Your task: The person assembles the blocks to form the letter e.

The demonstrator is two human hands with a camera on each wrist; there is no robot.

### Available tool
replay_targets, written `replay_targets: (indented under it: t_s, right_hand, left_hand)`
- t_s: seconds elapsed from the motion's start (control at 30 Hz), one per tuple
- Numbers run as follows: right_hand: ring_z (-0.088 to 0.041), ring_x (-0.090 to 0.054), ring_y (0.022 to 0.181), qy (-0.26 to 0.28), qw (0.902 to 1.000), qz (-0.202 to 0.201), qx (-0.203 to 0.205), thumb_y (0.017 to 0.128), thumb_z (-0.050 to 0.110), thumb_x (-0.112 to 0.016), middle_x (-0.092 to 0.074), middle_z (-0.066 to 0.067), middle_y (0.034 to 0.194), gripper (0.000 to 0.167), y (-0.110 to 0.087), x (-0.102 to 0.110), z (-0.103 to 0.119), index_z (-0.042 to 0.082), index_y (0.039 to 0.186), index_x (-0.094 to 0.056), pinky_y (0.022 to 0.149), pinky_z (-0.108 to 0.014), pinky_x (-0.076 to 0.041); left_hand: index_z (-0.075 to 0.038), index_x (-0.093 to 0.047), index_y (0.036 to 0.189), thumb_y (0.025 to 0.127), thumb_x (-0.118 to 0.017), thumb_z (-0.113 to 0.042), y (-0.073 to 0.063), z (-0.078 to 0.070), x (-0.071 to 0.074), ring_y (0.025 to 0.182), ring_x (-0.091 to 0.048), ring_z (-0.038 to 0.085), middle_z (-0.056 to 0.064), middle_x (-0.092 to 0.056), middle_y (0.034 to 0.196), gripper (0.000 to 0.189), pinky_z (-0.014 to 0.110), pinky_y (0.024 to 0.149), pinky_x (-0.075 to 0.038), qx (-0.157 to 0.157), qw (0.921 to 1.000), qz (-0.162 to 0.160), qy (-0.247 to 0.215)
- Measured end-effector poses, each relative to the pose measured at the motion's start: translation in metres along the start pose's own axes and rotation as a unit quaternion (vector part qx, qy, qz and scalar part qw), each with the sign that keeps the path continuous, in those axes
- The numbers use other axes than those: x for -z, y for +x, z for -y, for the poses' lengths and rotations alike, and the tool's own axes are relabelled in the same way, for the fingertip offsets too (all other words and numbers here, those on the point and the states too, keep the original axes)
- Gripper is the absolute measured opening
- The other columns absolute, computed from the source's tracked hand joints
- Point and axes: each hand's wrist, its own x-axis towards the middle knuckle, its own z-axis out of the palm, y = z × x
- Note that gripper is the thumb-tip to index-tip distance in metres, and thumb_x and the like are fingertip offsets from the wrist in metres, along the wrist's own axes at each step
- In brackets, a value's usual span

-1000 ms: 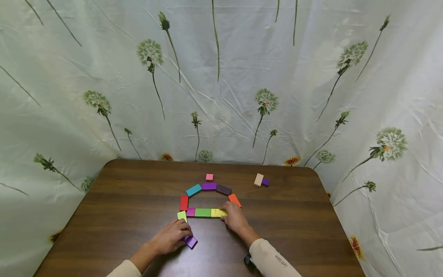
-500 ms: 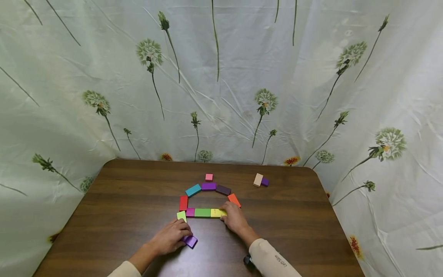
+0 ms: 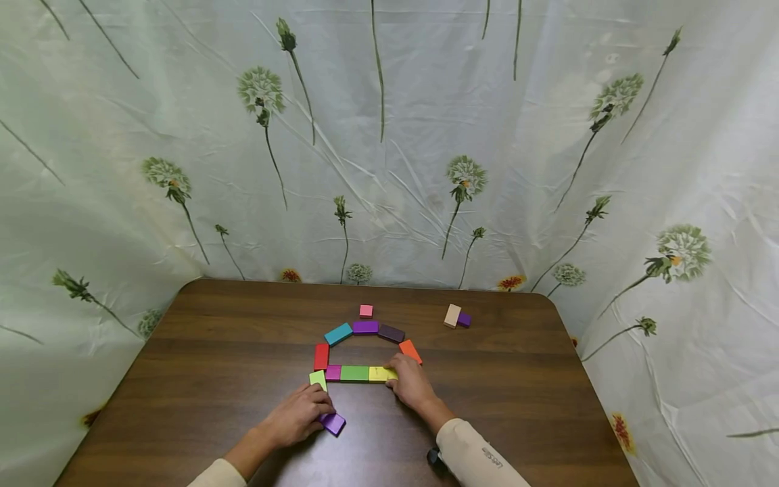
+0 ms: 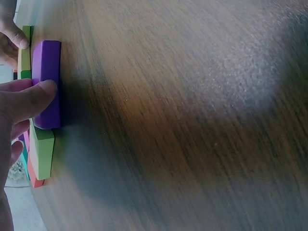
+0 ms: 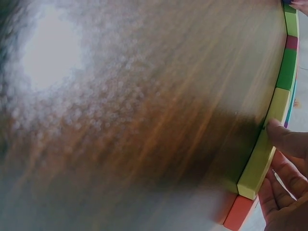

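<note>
My left hand [image 3: 298,414] pinches a purple block [image 3: 333,424] lying slanted on the table; the thumb is on its near side in the left wrist view. Just beyond those fingers lies a lime green block [image 3: 318,380], partly covered. My right hand [image 3: 412,383] grips the right end of a yellow block [image 5: 260,163], thumb on the near side and fingers behind. That block continues a straight row with a green block [image 3: 355,374] and a magenta block [image 3: 333,373]. An orange block [image 3: 410,351] sits just past my right fingers.
Red [image 3: 321,356], teal [image 3: 338,334], purple [image 3: 366,328] and dark purple [image 3: 391,333] blocks curve behind the row. A pink block [image 3: 366,311] lies farther back. To the right, a beige block [image 3: 452,316] touches a small purple block [image 3: 464,320]. A flowered curtain [image 3: 402,169] hangs behind the table [image 3: 517,392].
</note>
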Motion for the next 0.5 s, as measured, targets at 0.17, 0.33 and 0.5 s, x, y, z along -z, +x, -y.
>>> replay_targets:
  t_s: [0.17,0.33,0.5]
  right_hand:
    - [-0.022,-0.062,0.089,-0.007,1.0000,0.004,0.001,0.076,0.006,-0.078,-0.064,-0.004,0.091,0.025,0.0008,0.0000,0.0020,0.002,0.100,-0.073,0.082,-0.037,-0.049]
    - [-0.021,-0.062,0.087,-0.017,0.9998,0.010,0.005,0.076,0.007,-0.079,-0.064,-0.004,0.091,0.024,0.0030,0.0000,0.0014,0.002,0.098,-0.073,0.081,-0.036,-0.050]
    - [-0.022,-0.062,0.088,-0.018,0.9996,0.016,0.011,0.074,0.006,-0.080,-0.064,-0.005,0.092,0.025,0.0040,0.0017,-0.0005,0.001,0.097,-0.072,0.079,-0.035,-0.051]
  left_hand:
    - [-0.014,-0.073,0.086,0.066,-0.084,-0.015,-0.0011,-0.0003,0.0005,0.085,-0.052,0.012,-0.008,-0.063,0.086,0.022,0.032,0.077,-0.043,0.011,0.9999,0.003,-0.001]
    - [-0.014,-0.074,0.087,0.065,-0.084,-0.015,-0.0008,0.0010,-0.0012,0.085,-0.052,0.011,-0.009,-0.065,0.086,0.024,0.033,0.078,-0.043,0.023,0.9997,0.004,-0.004]
    - [-0.014,-0.075,0.088,0.065,-0.084,-0.015,0.0007,0.0017,-0.0039,0.085,-0.052,0.011,-0.009,-0.066,0.085,0.025,0.032,0.078,-0.043,0.027,0.9996,0.004,-0.005]
